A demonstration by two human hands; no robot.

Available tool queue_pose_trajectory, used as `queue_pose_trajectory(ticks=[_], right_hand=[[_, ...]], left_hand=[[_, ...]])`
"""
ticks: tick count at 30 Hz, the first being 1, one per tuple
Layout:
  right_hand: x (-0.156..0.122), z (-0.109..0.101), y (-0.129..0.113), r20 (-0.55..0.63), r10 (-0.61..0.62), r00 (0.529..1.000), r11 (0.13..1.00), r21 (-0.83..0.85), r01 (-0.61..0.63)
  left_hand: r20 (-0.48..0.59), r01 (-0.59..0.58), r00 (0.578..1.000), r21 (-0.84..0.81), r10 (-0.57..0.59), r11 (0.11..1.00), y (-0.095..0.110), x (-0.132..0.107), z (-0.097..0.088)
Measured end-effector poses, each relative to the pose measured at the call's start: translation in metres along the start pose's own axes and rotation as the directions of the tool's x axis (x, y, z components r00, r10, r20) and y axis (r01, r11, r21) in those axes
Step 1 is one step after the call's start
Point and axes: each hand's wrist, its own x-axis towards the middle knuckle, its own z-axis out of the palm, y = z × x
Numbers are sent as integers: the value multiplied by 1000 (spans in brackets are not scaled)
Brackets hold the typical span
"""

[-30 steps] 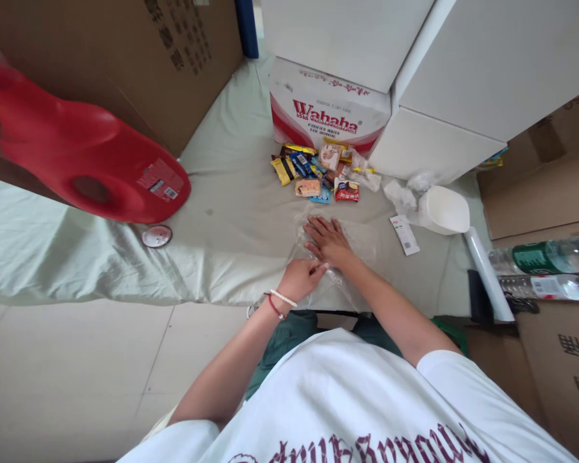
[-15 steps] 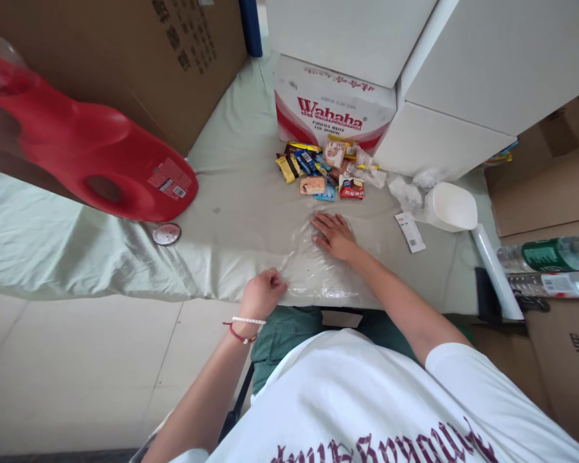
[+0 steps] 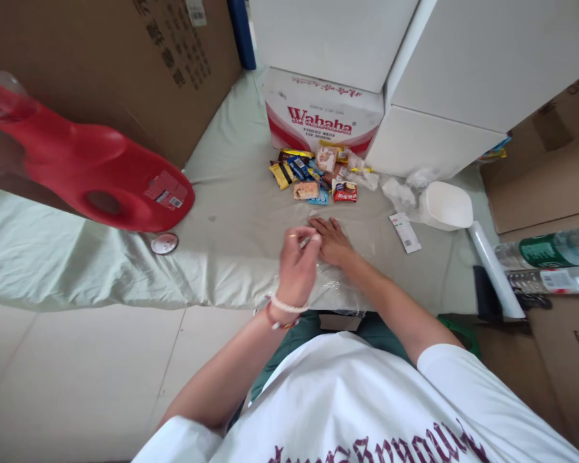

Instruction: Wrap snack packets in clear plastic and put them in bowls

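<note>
A clear plastic sheet or bag (image 3: pixel 340 286) lies on the cloth-covered table at its front edge, directly before me. My right hand (image 3: pixel 335 244) rests flat on it, fingers stretched out. Just left of it, and partly in front of its fingers, my left hand (image 3: pixel 296 267) is raised with thumb and fingers pinched together; whatever is between the fingertips cannot be made out. A pile of small wrapped snacks (image 3: pixel 305 168) lies beyond both hands, with a red packet (image 3: pixel 344 191) and a pale wrapped biscuit (image 3: pixel 306 190) at its near side.
A Wahaha water carton (image 3: pixel 323 116) stands behind the snacks. On the left are a large red jug (image 3: pixel 120 173) and a round lid (image 3: pixel 165 244). To the right lie a white packet (image 3: pixel 405 233), a white tub (image 3: pixel 446 206), crumpled plastic (image 3: pixel 398 193), a white roll (image 3: pixel 496 270) and bottles (image 3: pixel 545 253).
My left hand has moved from the table's front edge up and right, beside my right hand, still pinched. My right hand stays flat on the plastic. The view has shifted slightly.
</note>
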Motion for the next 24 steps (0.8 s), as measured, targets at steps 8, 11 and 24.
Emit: queue_pose_trajectory(ticks=[8, 11, 24], right_hand=[[6, 1, 13, -84, -33, 996, 991, 124, 44], [11, -9, 29, -154, 128, 980, 977, 188, -98], [-34, -89, 218, -359, 603, 712, 764, 6, -645]], left_hand=[[251, -217, 966, 641, 66, 736, -86, 46, 49], [310, -299, 946, 706, 99, 642, -99, 39, 32], [316, -289, 946, 728, 71, 621, -102, 34, 17]])
